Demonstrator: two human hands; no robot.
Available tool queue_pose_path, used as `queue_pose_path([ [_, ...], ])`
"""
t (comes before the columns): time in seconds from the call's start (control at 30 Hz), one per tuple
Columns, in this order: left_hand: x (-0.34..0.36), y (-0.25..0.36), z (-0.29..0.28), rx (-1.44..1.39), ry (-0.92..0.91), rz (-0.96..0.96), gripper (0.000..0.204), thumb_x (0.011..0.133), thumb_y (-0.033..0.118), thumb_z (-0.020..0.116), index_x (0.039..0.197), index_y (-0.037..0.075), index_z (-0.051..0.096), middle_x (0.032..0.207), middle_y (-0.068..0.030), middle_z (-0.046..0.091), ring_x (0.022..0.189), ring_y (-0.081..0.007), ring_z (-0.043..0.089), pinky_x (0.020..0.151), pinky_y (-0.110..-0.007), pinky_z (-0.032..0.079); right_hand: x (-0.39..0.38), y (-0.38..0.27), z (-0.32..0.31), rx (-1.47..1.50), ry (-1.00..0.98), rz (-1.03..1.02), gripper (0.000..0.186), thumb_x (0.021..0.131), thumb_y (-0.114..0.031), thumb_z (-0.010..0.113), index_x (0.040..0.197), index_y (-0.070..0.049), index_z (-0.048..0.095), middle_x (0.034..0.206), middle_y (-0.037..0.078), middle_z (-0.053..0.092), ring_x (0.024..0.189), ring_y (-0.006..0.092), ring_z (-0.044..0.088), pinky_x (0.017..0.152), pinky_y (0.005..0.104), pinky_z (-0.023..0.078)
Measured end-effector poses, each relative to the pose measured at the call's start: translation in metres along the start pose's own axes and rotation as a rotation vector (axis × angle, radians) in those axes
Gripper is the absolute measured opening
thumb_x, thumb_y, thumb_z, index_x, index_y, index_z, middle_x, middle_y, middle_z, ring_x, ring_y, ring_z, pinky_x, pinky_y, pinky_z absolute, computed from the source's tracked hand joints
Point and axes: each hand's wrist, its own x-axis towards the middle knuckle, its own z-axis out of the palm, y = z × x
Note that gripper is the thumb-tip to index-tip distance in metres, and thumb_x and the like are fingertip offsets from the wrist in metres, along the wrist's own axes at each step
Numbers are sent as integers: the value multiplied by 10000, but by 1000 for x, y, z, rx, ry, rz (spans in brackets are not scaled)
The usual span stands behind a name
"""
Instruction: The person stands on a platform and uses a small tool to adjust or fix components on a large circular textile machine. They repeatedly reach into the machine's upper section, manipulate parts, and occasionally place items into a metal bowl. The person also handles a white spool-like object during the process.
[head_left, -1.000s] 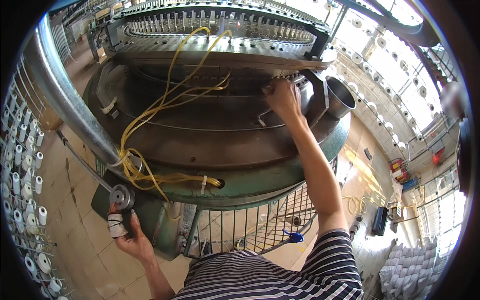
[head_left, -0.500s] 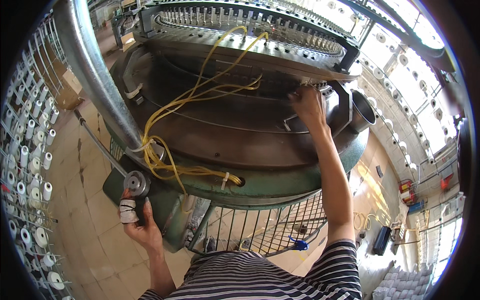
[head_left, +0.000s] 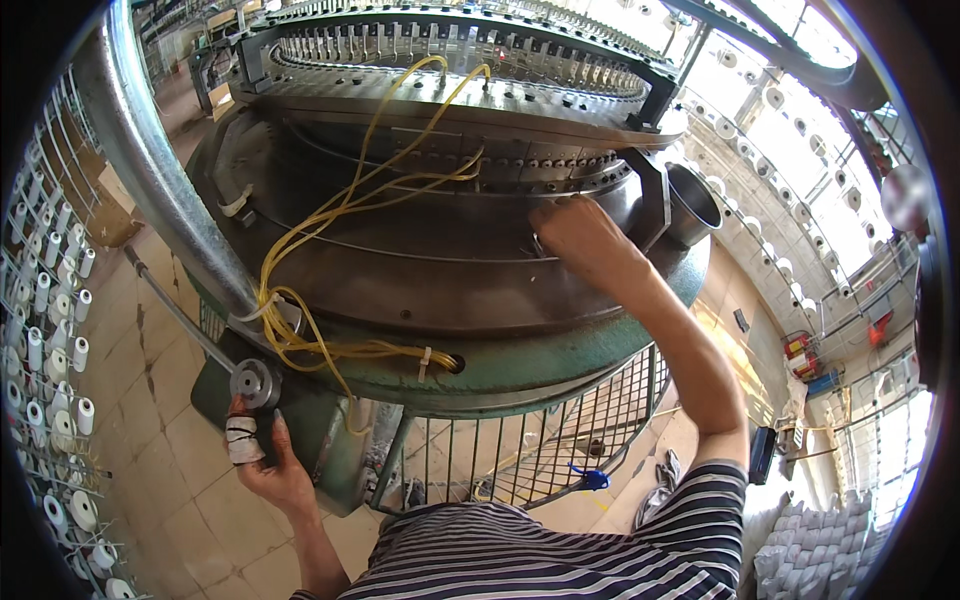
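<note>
R hand (head_left: 585, 238) has dropped since a sec ago, from the lower ring (head_left: 540, 185) down to the dark bed (head_left: 430, 285). Its fingers curl by a small metal piece (head_left: 538, 246) there; can't tell if they've got hold of it tbh. L hand (head_left: 280, 484), one finger taped, is loosely spread w/ that fingertip at the round grey knob (head_left: 255, 383). Yellow tubes (head_left: 390, 351) run btwn the two.

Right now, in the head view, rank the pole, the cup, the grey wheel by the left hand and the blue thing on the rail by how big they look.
1. Pole
2. Cup
3. Grey wheel
4. Blue thing
</note>
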Motion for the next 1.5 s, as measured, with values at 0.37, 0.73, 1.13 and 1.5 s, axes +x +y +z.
queue_pose_path([
  [0.37,2,-2,-2,-27,-19,72,440,910,-53,703,1335,-38,593,1335,-114,567,1222,-221,577,1011,-336,483,12,29,7,539,599,423,173,873,-9,665,1010,-55,760,995,159,749,872,282,742,746,353,563],
  [0.73,0,0,0,-50,-11,-5,424,909,-65,702,1319,-46,594,1330,-111,587,1193,-202,583,967,-303,513,23,42,48,964,718,483,119,975,-25,590,1014,44,679,892,95,741,860,153,703,769,294,536],
  [1.13,0,-4,-3,4,-30,-13,406,907,-82,688,1303,-51,604,1348,-124,580,1210,-220,581,992,-321,508,23,44,52,1191,714,442,110,946,1,614,1036,26,672,893,103,743,817,165,695,753,298,540],
  [1.5,0,-1,-2,22,-22,19,393,901,-74,700,1283,-57,611,1340,-126,593,1215,-227,585,1003,-336,500,23,42,47,1003,764,506,85,906,8,673,972,12,725,868,57,756,745,104,670,695,263,518],
])
